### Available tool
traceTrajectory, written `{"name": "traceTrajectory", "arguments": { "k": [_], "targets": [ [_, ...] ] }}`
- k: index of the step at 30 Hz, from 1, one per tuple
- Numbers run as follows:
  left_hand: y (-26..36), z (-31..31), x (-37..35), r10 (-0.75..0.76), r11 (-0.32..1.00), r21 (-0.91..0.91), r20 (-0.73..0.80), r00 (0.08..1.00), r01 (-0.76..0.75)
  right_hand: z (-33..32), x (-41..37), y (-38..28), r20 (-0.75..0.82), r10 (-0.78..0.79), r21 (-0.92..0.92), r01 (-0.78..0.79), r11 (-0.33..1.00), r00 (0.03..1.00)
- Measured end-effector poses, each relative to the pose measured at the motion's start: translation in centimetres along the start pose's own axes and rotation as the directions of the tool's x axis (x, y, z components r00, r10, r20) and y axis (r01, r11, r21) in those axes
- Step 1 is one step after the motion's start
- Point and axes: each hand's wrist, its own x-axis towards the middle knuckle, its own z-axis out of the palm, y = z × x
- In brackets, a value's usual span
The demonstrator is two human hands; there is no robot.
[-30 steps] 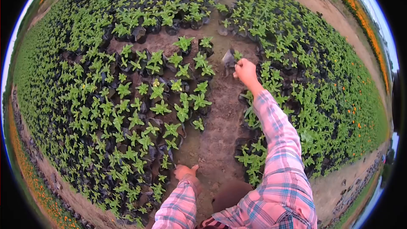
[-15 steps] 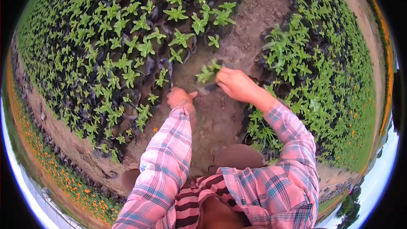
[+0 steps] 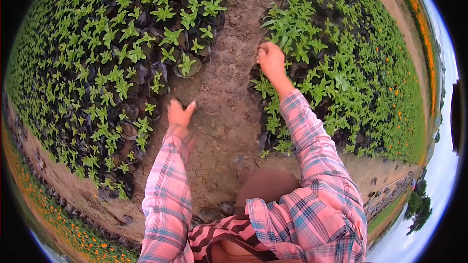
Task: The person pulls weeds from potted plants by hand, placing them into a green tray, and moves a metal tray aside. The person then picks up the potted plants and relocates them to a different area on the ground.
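Note:
My left hand (image 3: 180, 113) is over the soil path beside the left bed of potted seedlings (image 3: 122, 85), thumb apart from the fingers, holding nothing. My right hand (image 3: 271, 59) is at the near edge of the right bed of plants (image 3: 336, 75), its fingers curled together; whether anything small is between them cannot be made out. A seedling in a dark bag (image 3: 186, 65) stands at the left bed's edge, above my left hand.
A bare soil path (image 3: 226, 92) runs between the two beds. My knee (image 3: 267, 187) is at the bottom middle, with dark clods (image 3: 227, 208) beside it. Orange flowers (image 3: 73, 224) line the lower left, and a dirt strip borders the right bed.
The seedling that my right hand held over the path is out of that hand and a bagged one stands at the left bed's edge. My right hand has moved to the right bed.

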Motion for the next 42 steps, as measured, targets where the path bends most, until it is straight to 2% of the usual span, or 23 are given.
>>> {"name": "traceTrajectory", "arguments": {
  "k": [1, 2, 4, 6, 7, 9, 11, 12, 13, 14, 15, 18, 23, 25, 29, 31, 32, 34, 37, 38, 39, 41, 42],
  "targets": [
    [-1.4, -0.7, -0.4, 0.085, 0.989, -0.133, 0.117, 0.989, -0.069, 0.1, 0.3, 0.8, 0.022, 0.142, 0.153, -0.144, 0.978, 0.990],
    [-2.8, -1.2, -1.2, 0.178, 0.956, -0.271, 0.223, 0.959, -0.115, 0.1, 0.5, 0.8, 0.010, 0.095, 0.158, -0.095, 0.983, 0.995],
    [-5.7, -1.7, -3.8, 0.142, 0.942, -0.314, 0.043, 0.989, -0.121, 0.7, 1.7, 0.5, -0.054, 0.048, 0.105, -0.042, 0.994, 0.997],
    [-8.2, -3.5, -7.1, 0.020, 0.970, -0.243, 0.023, 1.000, -0.014, 1.1, 3.1, 0.0, -0.160, 0.013, -0.012, -0.015, 1.000, 0.987],
    [-10.4, -3.9, -8.9, -0.054, 0.977, -0.205, 0.017, 0.998, 0.056, 0.7, 3.8, -1.1, -0.178, 0.114, -0.163, -0.143, 0.976, 0.977],
    [-14.3, -4.6, -12.6, -0.224, 0.966, -0.128, 0.031, 0.974, 0.226, 1.0, 4.6, -1.0, -0.246, -0.002, -0.402, -0.100, 0.910, 0.969],
    [-17.5, -4.8, -15.6, -0.330, 0.939, -0.094, 0.035, 0.943, 0.332, 1.2, 6.0, -1.1, -0.158, 0.072, -0.569, -0.150, 0.809, 0.985],
    [-19.2, -4.1, -16.9, -0.406, 0.914, 0.034, 0.028, 0.913, 0.405, 1.7, 6.8, -0.2, -0.103, 0.082, -0.650, -0.129, 0.749, 0.991],
    [-20.9, -3.3, -18.1, -0.480, 0.868, 0.157, 0.013, 0.877, 0.472, 2.3, 6.9, 1.0, -0.183, -0.013, -0.660, -0.113, 0.743, 0.983],
    [-22.2, -2.6, -19.3, -0.341, 0.928, 0.143, -0.046, 0.939, 0.344, 2.4, 7.0, 1.6, -0.156, -0.053, -0.689, -0.070, 0.722, 0.986],
    [-21.6, -3.0, -19.4, -0.358, 0.923, 0.134, -0.052, 0.932, 0.361, 2.4, 7.2, 2.0, -0.124, -0.092, -0.719, -0.025, 0.695, 0.988],
    [-19.4, -3.6, -18.0, -0.480, 0.851, 0.276, 0.065, 0.875, 0.447, 1.4, 5.0, 1.4, -0.110, -0.239, -0.623, 0.120, 0.773, 0.965],
    [-18.3, -3.5, -17.6, -0.505, 0.819, 0.329, 0.026, 0.863, 0.470, -1.3, -1.0, -4.1, 0.102, -0.337, -0.443, 0.346, 0.827, 0.936],
    [-18.1, -3.7, -17.5, -0.526, 0.806, 0.337, 0.031, 0.850, 0.486, -1.6, -3.3, -7.7, 0.226, -0.497, -0.151, 0.534, 0.832, 0.838],
    [-18.0, -3.6, -17.5, -0.527, 0.800, 0.350, 0.024, 0.849, 0.487, -0.1, -5.6, -13.9, 0.486, -0.521, 0.005, 0.594, 0.804, 0.702],
    [-18.1, -3.5, -17.4, -0.529, 0.795, 0.357, 0.015, 0.848, 0.490, 1.9, -6.0, -15.6, 0.660, -0.593, 0.095, 0.731, 0.676, 0.461],
    [-18.0, -3.6, -17.4, -0.527, 0.796, 0.359, 0.013, 0.850, 0.488, 3.0, -6.3, -16.2, 0.662, -0.593, 0.106, 0.727, 0.679, 0.457],
    [-17.9, -3.6, -17.5, -0.530, 0.795, 0.358, 0.017, 0.848, 0.490, 5.1, -6.8, -17.1, 0.726, -0.669, 0.178, 0.897, 0.405, 0.158],
    [-18.3, -3.6, -17.5, -0.533, 0.797, 0.352, 0.026, 0.846, 0.491, 9.8, -8.7, -14.7, 0.736, -0.658, 0.268, 0.825, 0.497, 0.157],
    [-18.3, -3.6, -17.4, -0.537, 0.800, 0.344, 0.046, 0.842, 0.491, 9.9, -8.9, -14.4, 0.742, -0.669, 0.236, 0.918, 0.318, 0.041],
    [-18.5, -3.6, -17.2, -0.538, 0.804, 0.337, 0.065, 0.840, 0.489, 10.0, -9.3, -14.0, 0.733, -0.680, 0.245, 0.917, 0.313, 0.036],
    [-18.5, -4.8, -16.7, -0.562, 0.796, 0.329, 0.087, 0.823, 0.509, 10.0, -10.8, -13.6, 0.727, -0.654, 0.145, 0.884, 0.444, 0.210],
    [-18.6, -5.6, -16.4, -0.542, 0.829, 0.293, 0.203, 0.816, 0.477, 9.9, -11.6, -13.2, 0.651, -0.686, 0.154, 0.829, 0.537, 0.324]
  ]
}}
